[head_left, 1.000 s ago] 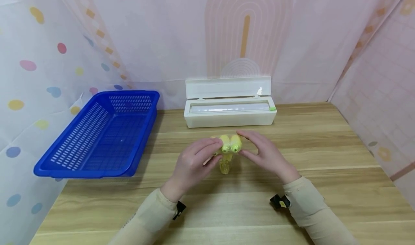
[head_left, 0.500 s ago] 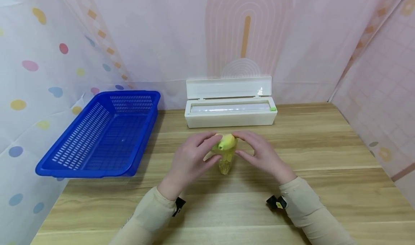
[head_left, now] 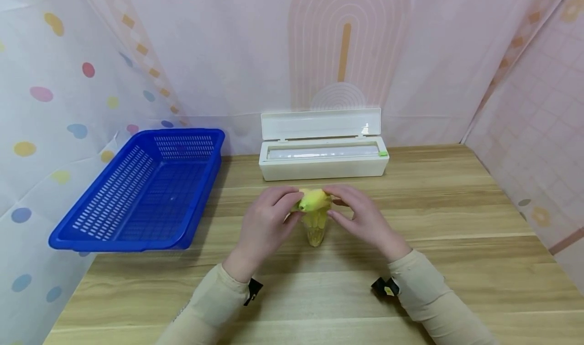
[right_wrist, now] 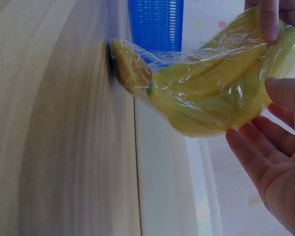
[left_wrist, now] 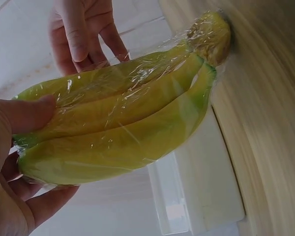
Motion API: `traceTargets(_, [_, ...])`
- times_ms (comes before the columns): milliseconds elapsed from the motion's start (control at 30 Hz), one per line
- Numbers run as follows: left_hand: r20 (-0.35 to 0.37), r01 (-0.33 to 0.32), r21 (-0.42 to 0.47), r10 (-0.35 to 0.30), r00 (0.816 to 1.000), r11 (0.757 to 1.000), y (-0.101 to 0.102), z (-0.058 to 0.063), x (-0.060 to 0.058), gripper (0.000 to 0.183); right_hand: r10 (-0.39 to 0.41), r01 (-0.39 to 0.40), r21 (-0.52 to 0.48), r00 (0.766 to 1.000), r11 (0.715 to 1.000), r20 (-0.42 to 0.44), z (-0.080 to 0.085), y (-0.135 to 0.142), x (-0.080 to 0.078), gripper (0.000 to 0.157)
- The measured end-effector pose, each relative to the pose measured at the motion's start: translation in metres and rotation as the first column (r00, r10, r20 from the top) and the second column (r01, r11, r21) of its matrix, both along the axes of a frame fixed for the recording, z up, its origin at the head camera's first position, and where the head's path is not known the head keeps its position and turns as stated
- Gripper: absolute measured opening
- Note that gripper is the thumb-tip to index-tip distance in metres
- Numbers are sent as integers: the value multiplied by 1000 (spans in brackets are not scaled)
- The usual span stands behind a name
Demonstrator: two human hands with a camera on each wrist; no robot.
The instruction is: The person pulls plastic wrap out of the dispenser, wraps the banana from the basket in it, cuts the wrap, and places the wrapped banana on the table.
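Observation:
A bunch of bananas (head_left: 314, 201) in clear cling film stands with its brown stem end down on the table, fruit tips up. My left hand (head_left: 268, 217) pinches the tips, thumb in front and fingers behind, as the left wrist view shows of the wrapped bananas (left_wrist: 118, 118). My right hand (head_left: 362, 218) is at the other side, its fingers loosely bent around the bunch and reaching partly behind it. In the right wrist view the right hand (right_wrist: 280, 147) has its fingertips right at the film and its thumb beside the fruit's edge.
Behind the hands stands a white cling film box (head_left: 324, 168), lid up and a roll inside. A blue perforated basket (head_left: 201, 208) is on the left. The wooden table (head_left: 438, 203) meets patterned cloth walls at the back and sides.
The bunch has turned between my hands, so a different side faces the head camera. My right hand has shifted slightly left with it, while the stem end has stayed in place.

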State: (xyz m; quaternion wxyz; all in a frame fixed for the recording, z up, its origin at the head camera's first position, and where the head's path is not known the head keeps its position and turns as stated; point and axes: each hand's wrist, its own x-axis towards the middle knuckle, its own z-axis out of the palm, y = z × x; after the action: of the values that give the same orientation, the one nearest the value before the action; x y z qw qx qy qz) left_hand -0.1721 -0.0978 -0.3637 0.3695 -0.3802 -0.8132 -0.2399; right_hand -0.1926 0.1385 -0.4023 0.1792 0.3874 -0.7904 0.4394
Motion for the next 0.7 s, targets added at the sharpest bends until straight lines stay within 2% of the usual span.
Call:
traceTargets(133, [-5, -15, 24, 15, 1000, 1000, -1, -3, -1, 28, 4, -4, -25, 1000, 1000, 3, -1, -1, 0, 51])
traceTargets(267, [-2, -42, 88, 42, 999, 995, -3, -6, -4, 28, -7, 8, -43, 1000, 999, 23, -3, -2, 1, 54])
traceTargets(400, [8, -60, 178, 59, 998, 982, -5, -9, -6, 28, -62, 67, -32, 990, 997, 126, -3, -3, 3, 66])
traceTargets(467, [12, -65, 219, 64, 998, 974, -6, -10, -7, 27, -95, 102, -20, 971, 995, 217, -2, -4, 4, 73])
traceTargets(600, [14, -78, 307, 77, 997, 949, -8, -11, -7, 26, -119, 138, -18, 910, 990, 397, -2, -7, 5, 87])
traceTargets(700, [38, -95, 377, 87, 996, 921, -7, -12, -7, 26, -129, 154, -15, 877, 988, 464, -2, -11, 5, 90])
